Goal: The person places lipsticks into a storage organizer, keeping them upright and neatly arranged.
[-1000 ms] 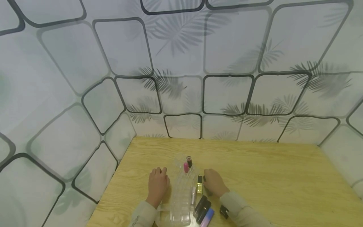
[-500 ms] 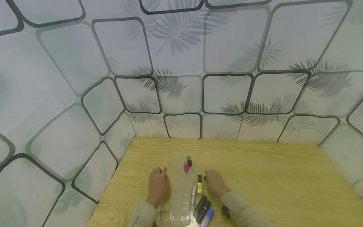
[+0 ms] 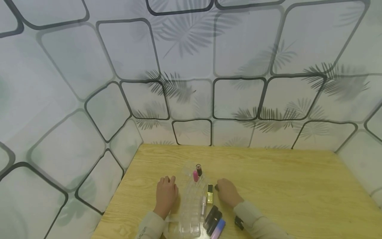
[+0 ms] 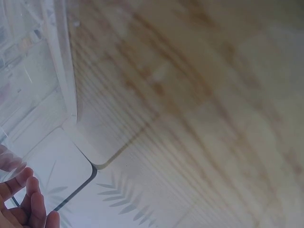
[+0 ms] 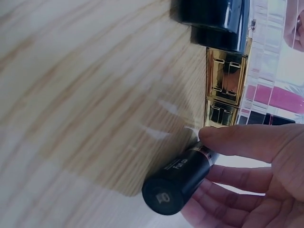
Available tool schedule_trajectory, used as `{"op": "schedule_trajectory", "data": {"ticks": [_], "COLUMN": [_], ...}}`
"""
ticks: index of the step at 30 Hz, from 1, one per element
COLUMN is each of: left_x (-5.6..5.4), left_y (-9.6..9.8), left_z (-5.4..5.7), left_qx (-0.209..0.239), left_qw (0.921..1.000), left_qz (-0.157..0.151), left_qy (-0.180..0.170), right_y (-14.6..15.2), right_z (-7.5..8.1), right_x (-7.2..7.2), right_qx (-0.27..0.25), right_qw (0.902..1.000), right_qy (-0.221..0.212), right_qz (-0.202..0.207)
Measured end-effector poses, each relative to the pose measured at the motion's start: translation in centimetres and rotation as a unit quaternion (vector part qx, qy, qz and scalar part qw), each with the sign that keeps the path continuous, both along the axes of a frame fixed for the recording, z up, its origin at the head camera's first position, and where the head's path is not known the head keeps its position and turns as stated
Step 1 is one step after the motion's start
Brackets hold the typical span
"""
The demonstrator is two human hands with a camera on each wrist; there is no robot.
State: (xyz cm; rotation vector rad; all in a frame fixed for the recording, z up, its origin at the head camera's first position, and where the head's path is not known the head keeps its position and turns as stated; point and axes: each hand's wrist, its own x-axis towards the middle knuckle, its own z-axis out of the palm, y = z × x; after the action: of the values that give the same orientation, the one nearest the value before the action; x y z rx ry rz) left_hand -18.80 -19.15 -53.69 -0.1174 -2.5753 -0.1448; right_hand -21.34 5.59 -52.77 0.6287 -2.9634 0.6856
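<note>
My right hand [image 3: 229, 192] pinches a black lipstick tube [image 5: 180, 178] between thumb and fingers, just above the wooden table. In the head view only a dark end of it shows. Left of that hand lies or stands a gold-and-black lipstick [image 3: 210, 193], apart from it. A clear plastic organizer [image 3: 191, 207] with small compartments runs between my hands. At its far end are a pink lipstick [image 3: 195, 176] and a dark tube [image 3: 199, 170]. Beside the organizer's left side is my left hand [image 3: 166, 196], its fingers [image 4: 37, 204] loosely bent; whether they touch it I cannot tell.
Right of the organizer are a slim silvery tube [image 3: 203, 207], dark tubes [image 3: 212, 219] and a blue-purple tube [image 3: 218, 229]. A small black item [image 3: 238, 223] lies by my right sleeve. A patterned wall [image 3: 191, 99] borders the table [image 3: 283, 179] behind.
My right hand has shifted slightly right, away from the gold-and-black lipstick. The black tube's body, visible below the hand earlier, is now mostly hidden in the head view. My left hand stays put.
</note>
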Motion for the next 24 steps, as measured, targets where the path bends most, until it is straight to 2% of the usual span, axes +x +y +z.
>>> {"op": "schedule_trajectory", "data": {"ticks": [6, 13, 19, 24], "left_x": [0.01, -0.07, -0.05, 0.0], "left_y": [0.01, -0.1, -0.16, -0.05], "left_z": [0.02, -0.21, -0.25, -0.04], "left_qx": [0.002, -0.01, -0.011, -0.011], "left_qw": [1.0, 0.9996, 0.9994, 0.9997], "left_qz": [0.001, -0.007, -0.009, -0.006], "left_qy": [0.002, 0.027, 0.03, 0.021], "right_y": [0.04, 0.04, 0.26, 0.68], "right_z": [-0.24, -0.04, -0.11, -0.45], "right_x": [-0.26, -0.33, -0.35, -0.6], "right_qx": [0.011, 0.034, 0.043, 0.06], "right_qw": [0.9999, 0.9994, 0.9986, 0.9949], "right_qy": [0.004, 0.008, 0.015, 0.052], "right_qz": [-0.001, 0.005, 0.025, 0.063]}}
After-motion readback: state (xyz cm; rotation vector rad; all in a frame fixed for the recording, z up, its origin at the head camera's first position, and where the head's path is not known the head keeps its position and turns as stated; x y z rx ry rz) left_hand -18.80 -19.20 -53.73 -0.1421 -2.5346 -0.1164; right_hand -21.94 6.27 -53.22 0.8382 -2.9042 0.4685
